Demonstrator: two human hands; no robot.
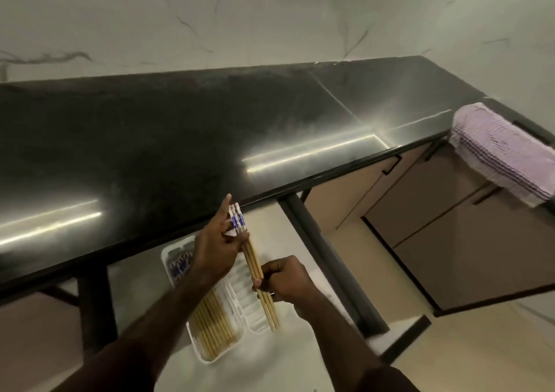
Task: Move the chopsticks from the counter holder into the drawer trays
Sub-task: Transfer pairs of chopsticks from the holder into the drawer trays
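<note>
The black counter (180, 139) ran beyond both hands, its front edge just past the left fingertips. To the far right of the hands, a purple cloth (504, 151) hung over the counter's corner. Below the hands, the open drawer (288, 235) held two white trays side by side. The left tray (210, 358), under the left forearm, carried a row of chopsticks; the right tray (255, 316) lay under the held bundle, its contents hard to make out. Both hands held a bundle of chopsticks (255, 265) above the trays: the left hand (214, 250) gripped its patterned upper end, forefinger straight, and the right hand (285, 280) had its fingers curled round the plain lower part.
</note>
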